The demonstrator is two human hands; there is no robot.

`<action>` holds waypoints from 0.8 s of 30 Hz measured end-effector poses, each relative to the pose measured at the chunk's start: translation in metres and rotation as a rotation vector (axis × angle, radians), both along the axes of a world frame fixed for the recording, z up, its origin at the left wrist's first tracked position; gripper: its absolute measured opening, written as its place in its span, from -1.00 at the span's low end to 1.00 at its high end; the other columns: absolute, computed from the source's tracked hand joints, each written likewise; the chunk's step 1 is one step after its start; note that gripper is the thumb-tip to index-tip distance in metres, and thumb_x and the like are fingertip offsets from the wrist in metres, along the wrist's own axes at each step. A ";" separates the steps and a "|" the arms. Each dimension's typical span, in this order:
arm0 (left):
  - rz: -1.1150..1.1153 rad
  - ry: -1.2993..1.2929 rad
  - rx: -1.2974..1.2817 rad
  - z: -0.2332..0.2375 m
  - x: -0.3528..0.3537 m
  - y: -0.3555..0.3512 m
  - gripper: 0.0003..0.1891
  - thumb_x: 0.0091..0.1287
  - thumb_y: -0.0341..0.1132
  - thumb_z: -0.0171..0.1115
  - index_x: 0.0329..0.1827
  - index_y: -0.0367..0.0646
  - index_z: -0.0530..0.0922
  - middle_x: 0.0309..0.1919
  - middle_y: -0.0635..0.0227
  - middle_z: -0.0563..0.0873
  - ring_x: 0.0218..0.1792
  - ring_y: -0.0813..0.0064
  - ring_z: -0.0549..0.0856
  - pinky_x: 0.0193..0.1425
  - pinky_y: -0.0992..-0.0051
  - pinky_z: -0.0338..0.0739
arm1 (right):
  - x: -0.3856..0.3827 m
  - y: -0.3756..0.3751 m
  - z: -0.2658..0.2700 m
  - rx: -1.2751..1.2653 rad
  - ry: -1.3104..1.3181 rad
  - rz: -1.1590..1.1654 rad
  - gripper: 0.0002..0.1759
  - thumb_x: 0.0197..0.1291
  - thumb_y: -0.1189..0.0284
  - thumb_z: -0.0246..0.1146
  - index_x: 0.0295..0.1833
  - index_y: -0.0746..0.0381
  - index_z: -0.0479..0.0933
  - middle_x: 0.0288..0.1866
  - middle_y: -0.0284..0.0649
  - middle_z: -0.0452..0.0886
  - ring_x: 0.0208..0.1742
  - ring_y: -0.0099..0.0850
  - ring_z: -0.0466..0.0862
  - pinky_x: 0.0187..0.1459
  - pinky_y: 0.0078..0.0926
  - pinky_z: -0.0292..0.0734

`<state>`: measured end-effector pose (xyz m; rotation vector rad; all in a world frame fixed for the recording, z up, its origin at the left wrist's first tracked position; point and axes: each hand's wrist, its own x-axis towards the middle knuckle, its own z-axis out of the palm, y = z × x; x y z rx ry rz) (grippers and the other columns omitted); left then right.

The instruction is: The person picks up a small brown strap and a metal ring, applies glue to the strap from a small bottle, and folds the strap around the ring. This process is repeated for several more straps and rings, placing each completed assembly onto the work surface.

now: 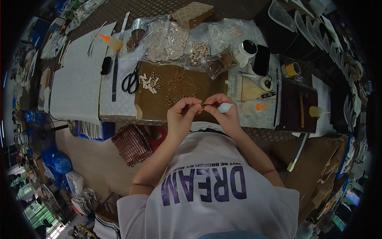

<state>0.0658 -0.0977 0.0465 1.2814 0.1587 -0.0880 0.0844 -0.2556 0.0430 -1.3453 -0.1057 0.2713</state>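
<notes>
At the front edge of a brown mat [155, 109], my left hand [184, 112] pinches a tiny dark piece, too small to make out. My right hand [223, 111] meets it from the other side, its fingertips closed at the same piece. A small white bottle [225, 107] sticks out between the fingers of my right hand. Just beyond my hands lie small metal rings [171, 100]. Farther back on the mat are white strips [149, 83] with metal pieces beside them, and a little pile of brown strips [176, 77].
Black scissors [130, 83] lie left of the mat. Bags of small parts [167, 42] stretch along the back. A glue bottle [252, 107] with an orange tip is on the right, near a hammer [301, 110] on a dark board. A woven maroon bag [132, 145] is below the table edge.
</notes>
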 end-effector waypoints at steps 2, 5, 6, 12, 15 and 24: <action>-0.007 -0.005 0.037 -0.003 0.000 -0.001 -0.91 0.27 -0.60 0.14 -0.19 -0.35 0.53 -0.33 0.38 0.61 -0.31 0.63 0.63 -0.16 0.65 0.54 | 0.001 -0.001 -0.001 -0.022 0.013 -0.027 -0.85 0.12 0.65 0.24 -0.23 0.29 0.42 -0.20 -0.27 0.56 -0.15 -0.55 0.54 -0.08 -0.60 0.46; -0.036 -0.047 0.199 -0.001 0.000 0.001 -0.91 0.26 -0.61 0.13 -0.20 -0.33 0.54 -0.33 0.37 0.62 -0.32 0.63 0.63 -0.17 0.64 0.53 | 0.000 0.001 -0.004 -0.031 -0.022 -0.032 -0.85 0.11 0.65 0.24 -0.29 0.27 0.40 -0.22 -0.28 0.55 -0.20 -0.55 0.53 -0.10 -0.60 0.45; -0.051 -0.067 0.269 0.002 0.001 0.003 -0.91 0.27 -0.61 0.13 -0.20 -0.33 0.54 -0.33 0.37 0.62 -0.33 0.63 0.63 -0.18 0.64 0.53 | -0.001 0.001 -0.005 -0.031 -0.042 -0.029 -0.84 0.11 0.65 0.25 -0.30 0.26 0.38 -0.23 -0.29 0.54 -0.22 -0.56 0.52 -0.11 -0.61 0.44; 0.057 0.014 0.093 0.016 0.016 0.036 -0.90 0.28 -0.55 0.16 -0.18 -0.29 0.58 -0.40 0.34 0.66 -0.34 0.63 0.62 -0.22 0.65 0.51 | 0.007 -0.012 0.000 0.056 0.037 -0.186 -0.82 0.10 0.66 0.25 -0.31 0.23 0.38 -0.21 -0.25 0.55 -0.23 -0.57 0.52 -0.14 -0.66 0.43; 0.048 -0.043 0.142 0.010 0.012 0.018 -0.90 0.22 -0.53 0.25 -0.21 -0.29 0.61 -0.33 0.38 0.67 -0.35 0.66 0.62 -0.21 0.68 0.50 | 0.006 0.005 0.009 0.040 -0.036 -0.129 -0.81 0.08 0.71 0.24 -0.27 0.26 0.39 -0.19 -0.24 0.55 -0.19 -0.56 0.55 -0.11 -0.64 0.46; 0.093 -0.163 0.304 0.008 0.006 0.002 -0.89 0.18 -0.56 0.27 -0.25 -0.24 0.64 -0.33 0.39 0.65 -0.34 0.70 0.55 -0.30 0.72 0.42 | 0.004 0.005 0.005 -0.081 -0.130 -0.112 -0.81 0.03 0.74 0.26 -0.34 0.29 0.40 -0.24 -0.23 0.55 -0.21 -0.54 0.56 -0.16 -0.60 0.50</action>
